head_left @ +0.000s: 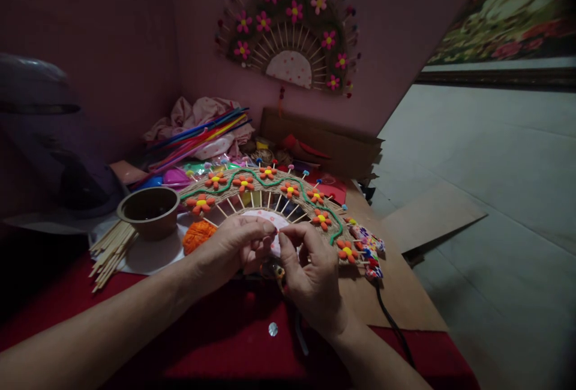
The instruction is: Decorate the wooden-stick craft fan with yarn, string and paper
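My left hand (240, 240) and my right hand (315, 267) meet over the table, fingertips pinched close together. Whatever is between them is too small to make out; a speck of orange-red shows at the tips. Just behind lies a half-round twine fan decoration (270, 185), with orange felt-like flowers (289, 190), a wavy green strip (335, 222) and thin sticks in spokes. Its dotted white centre (260, 215) is partly hidden by my hands. An orange yarn ball (198, 236) sits to the left of my left hand.
A brown bowl (150, 229) and wooden sticks (112, 249) are at left. Colourful pipe cleaners (202, 137) and cloth lie behind. A small silver disc (273, 329) rests on the red tablecloth (216, 342). Cardboard (391, 300) covers the right side. A similar fan (288, 36) hangs on the wall.
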Tool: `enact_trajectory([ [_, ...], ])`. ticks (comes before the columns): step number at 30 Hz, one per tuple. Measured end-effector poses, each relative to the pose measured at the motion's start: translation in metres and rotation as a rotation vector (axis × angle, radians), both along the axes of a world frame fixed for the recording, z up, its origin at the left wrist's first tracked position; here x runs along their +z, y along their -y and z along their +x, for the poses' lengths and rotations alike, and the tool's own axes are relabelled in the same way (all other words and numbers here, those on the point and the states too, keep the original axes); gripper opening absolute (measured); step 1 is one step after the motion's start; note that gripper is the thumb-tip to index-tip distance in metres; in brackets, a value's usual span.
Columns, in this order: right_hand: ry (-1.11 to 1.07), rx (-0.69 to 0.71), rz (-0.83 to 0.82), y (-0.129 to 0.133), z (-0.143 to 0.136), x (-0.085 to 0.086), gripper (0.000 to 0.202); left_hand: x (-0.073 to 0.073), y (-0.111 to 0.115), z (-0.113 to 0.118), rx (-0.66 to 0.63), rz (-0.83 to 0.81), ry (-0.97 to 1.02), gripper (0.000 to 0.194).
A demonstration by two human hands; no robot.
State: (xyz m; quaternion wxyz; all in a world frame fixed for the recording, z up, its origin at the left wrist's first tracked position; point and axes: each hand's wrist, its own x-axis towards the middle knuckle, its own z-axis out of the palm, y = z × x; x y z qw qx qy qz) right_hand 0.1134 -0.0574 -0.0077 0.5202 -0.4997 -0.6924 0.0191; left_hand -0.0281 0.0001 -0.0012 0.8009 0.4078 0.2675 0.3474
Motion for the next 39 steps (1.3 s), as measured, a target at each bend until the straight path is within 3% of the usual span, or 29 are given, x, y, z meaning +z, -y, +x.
enact_trajectory([
  [39,0.043,-0.044,-0.001,0.0009,0.001,0.0005,0.009,-0.0009,-0.0008,-0.0015,-0.02,0.044,-0.032,0.015],
])
